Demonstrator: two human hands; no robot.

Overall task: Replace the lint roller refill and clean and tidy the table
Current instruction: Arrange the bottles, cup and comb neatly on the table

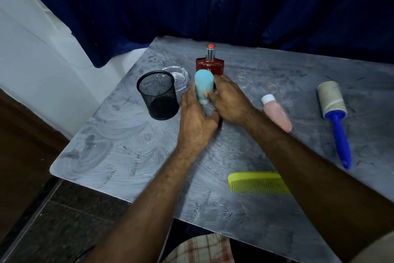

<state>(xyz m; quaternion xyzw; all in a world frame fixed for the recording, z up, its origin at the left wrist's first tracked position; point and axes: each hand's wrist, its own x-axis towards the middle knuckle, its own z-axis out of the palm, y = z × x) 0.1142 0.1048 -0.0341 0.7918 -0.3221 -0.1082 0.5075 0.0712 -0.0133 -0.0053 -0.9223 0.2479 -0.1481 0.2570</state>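
Observation:
A light blue tube stands cap-down on the grey table, gripped between my left hand and my right hand. Both hands wrap its lower part, so the white cap is mostly hidden. The lint roller lies far right, with a greyish roll and a blue handle pointing toward me. A pink tube with a white cap lies flat between my right wrist and the roller.
A black mesh cup stands left of my hands, with a clear glass dish behind it. A red perfume bottle stands just behind the blue tube. A yellow-green comb lies near the front, partly under my right forearm. A dark blue curtain hangs behind the table.

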